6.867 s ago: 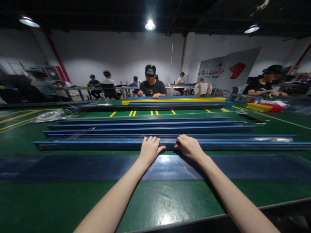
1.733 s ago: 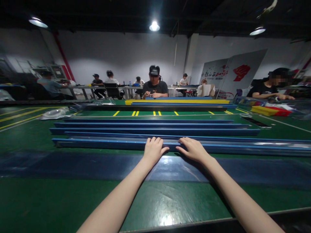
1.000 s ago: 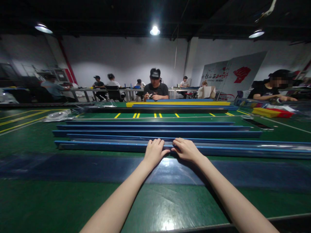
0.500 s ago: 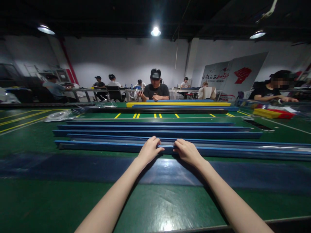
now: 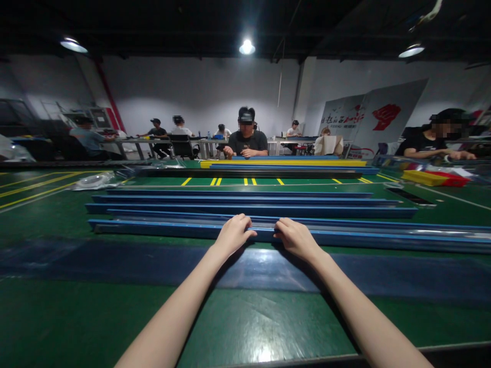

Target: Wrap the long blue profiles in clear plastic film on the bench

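A long blue U-shaped channel (image 5: pixel 161 229) lies across the table in front of me, its open side up. My left hand (image 5: pixel 235 234) is closed on its near wall, thumb toward me and fingers bent over into the trough. A short gap to the right, my right hand (image 5: pixel 296 236) grips the same wall with curled fingers; its fingertips are partly hidden. Between the hands a bit of the blue rim shows. Nearer to me, a flat dark-blue translucent strip (image 5: pixel 264 271) lies under my forearms.
More blue channels (image 5: pixel 249 210) lie parallel just beyond. Farther back are a black strip (image 5: pixel 245 174) and a yellow strip (image 5: pixel 284 163). A phone-like dark slab (image 5: pixel 410 196) and a yellow tray (image 5: pixel 422 177) sit at right, a clear plastic bag (image 5: pixel 92 181) at left. A co-worker (image 5: pixel 247 140) sits opposite.
My left hand has slid slightly left along the channel, widening the gap between the hands. My right hand stays nearly in place. The co-worker opposite has lowered one hand.
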`<state>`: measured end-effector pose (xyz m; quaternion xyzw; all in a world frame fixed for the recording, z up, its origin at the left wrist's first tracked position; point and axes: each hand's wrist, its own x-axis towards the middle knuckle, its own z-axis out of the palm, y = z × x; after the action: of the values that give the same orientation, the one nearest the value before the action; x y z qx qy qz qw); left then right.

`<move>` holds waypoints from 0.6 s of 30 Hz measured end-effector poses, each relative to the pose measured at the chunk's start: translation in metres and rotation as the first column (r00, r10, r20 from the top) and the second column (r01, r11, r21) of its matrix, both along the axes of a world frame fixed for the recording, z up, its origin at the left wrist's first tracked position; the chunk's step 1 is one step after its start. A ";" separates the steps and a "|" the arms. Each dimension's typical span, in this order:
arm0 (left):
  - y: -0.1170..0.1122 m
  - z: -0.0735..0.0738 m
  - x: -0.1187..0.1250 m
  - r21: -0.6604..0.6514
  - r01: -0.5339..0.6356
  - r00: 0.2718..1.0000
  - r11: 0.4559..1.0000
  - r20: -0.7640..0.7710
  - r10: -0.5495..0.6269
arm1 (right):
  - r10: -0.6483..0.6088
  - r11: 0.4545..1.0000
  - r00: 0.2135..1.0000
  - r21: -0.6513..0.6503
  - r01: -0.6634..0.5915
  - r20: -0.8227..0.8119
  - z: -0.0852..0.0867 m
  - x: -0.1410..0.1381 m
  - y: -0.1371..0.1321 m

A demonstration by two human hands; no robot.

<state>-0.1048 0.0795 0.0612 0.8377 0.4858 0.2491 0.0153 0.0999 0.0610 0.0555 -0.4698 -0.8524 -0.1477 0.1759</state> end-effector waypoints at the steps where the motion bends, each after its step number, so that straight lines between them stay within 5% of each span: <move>1: 0.000 0.000 0.000 0.000 -0.003 1.000 1.000 -0.001 0.003 | -0.001 1.000 1.000 0.000 0.001 0.000 0.000 0.000 0.000; 18: 0.003 -0.002 -0.001 -0.016 -0.030 0.999 0.999 0.026 0.030 | -0.004 1.000 1.000 0.002 0.004 0.000 0.000 0.001 0.001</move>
<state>-0.1056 0.0824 0.0587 0.8268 0.4999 0.2567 0.0244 0.1008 0.0618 0.0552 -0.4713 -0.8513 -0.1488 0.1759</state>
